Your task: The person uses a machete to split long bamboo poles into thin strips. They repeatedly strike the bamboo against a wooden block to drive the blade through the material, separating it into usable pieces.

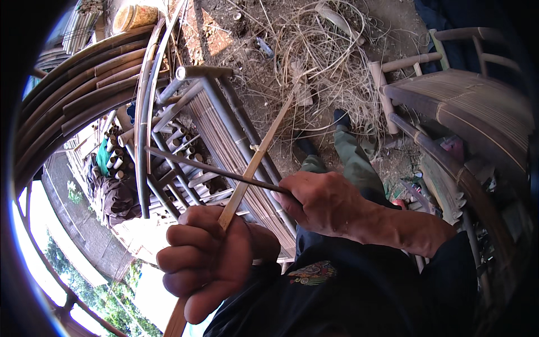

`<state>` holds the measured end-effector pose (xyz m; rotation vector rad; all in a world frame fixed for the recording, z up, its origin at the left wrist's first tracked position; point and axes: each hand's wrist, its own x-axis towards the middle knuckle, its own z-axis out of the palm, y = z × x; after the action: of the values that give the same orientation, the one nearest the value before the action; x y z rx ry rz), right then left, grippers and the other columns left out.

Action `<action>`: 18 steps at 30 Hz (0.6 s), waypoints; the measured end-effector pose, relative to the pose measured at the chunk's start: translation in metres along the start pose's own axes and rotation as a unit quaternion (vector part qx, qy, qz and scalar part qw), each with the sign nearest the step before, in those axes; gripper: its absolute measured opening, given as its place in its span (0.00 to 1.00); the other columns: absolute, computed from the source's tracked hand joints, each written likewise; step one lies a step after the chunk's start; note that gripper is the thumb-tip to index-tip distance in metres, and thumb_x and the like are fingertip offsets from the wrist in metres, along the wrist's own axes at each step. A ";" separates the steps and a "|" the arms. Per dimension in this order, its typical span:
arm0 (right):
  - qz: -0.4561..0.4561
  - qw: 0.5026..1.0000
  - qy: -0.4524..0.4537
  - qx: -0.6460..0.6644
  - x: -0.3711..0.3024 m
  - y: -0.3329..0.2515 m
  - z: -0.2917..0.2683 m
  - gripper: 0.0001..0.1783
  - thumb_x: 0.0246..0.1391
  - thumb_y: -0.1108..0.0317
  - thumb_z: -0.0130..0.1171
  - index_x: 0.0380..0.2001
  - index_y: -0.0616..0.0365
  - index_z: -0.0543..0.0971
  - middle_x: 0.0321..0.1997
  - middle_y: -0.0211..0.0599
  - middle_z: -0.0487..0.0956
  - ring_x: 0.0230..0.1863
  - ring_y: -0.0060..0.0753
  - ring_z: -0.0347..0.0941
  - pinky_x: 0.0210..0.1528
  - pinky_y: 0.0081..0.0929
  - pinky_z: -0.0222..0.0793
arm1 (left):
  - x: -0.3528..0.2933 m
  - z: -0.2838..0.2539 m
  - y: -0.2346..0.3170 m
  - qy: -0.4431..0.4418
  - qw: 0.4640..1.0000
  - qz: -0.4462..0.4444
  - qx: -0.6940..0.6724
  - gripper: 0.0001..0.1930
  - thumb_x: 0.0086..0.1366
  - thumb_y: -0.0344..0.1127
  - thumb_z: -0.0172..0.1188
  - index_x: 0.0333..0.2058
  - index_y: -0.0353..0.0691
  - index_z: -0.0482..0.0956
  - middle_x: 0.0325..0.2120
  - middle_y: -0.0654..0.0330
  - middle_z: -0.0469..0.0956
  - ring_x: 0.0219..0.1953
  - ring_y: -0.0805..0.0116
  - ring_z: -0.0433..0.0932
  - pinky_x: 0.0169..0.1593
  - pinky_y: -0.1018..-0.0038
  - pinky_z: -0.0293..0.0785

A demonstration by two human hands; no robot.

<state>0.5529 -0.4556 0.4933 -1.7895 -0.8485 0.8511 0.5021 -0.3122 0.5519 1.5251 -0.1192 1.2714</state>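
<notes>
My left hand [205, 261] is closed around a long, flat bamboo strip [272, 135]. The strip slants from the lower left, through the fist, up toward the pile of shavings. My right hand [328, 202] is wrapped round the end of a long, thin, dark blade [213, 170], which looks like a knife; its handle is hidden in the fist. The blade points left and crosses the strip just above my left hand. Whether its edge bites into the strip I cannot tell.
A heap of thin bamboo shavings [331, 62] covers the ground ahead of my feet. Bamboo frame furniture [216, 106] stands at the left, beside stacked curved poles [84, 81] and cut bamboo tubes [179, 135]. A bamboo chair [460, 95] is at the right.
</notes>
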 end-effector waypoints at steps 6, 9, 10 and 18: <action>-0.013 0.999 -0.036 -0.015 0.009 -0.014 -0.007 0.11 0.56 0.63 0.58 0.30 0.61 0.75 0.24 0.44 0.76 0.24 0.47 0.76 0.25 0.37 0.73 | 0.010 -0.001 -0.010 -0.006 0.999 -0.021 -0.025 0.28 0.70 0.63 0.35 0.18 0.49 0.54 0.18 0.69 0.52 0.19 0.77 0.51 0.20 0.82 0.48; -0.004 1.000 -0.014 -0.003 0.008 -0.008 -0.005 0.12 0.56 0.62 0.58 0.30 0.60 0.75 0.23 0.42 0.75 0.21 0.45 0.75 0.25 0.38 0.73 | 0.012 0.009 -0.013 -0.003 0.999 -0.008 -0.031 0.28 0.70 0.63 0.35 0.18 0.49 0.54 0.18 0.69 0.52 0.18 0.77 0.50 0.19 0.82 0.47; 0.008 1.000 0.003 0.001 0.017 0.002 -0.002 0.12 0.56 0.61 0.57 0.30 0.60 0.75 0.22 0.41 0.74 0.21 0.44 0.75 0.25 0.38 0.73 | 0.014 0.006 -0.015 -0.011 1.000 -0.013 -0.023 0.28 0.70 0.63 0.35 0.18 0.49 0.53 0.18 0.69 0.52 0.18 0.77 0.50 0.19 0.82 0.47; 0.060 0.998 0.006 -0.019 0.019 0.026 0.007 0.15 0.59 0.58 0.54 0.27 0.59 0.77 0.21 0.43 0.75 0.21 0.44 0.76 0.24 0.37 0.73 | 0.016 0.002 -0.011 -0.006 1.000 -0.021 -0.017 0.28 0.69 0.63 0.36 0.18 0.49 0.54 0.18 0.70 0.51 0.19 0.78 0.49 0.20 0.82 0.48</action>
<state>0.5619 -0.4444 0.4638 -1.8930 -0.7602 0.9067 0.5173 -0.3010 0.5568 1.4997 -0.1151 1.2202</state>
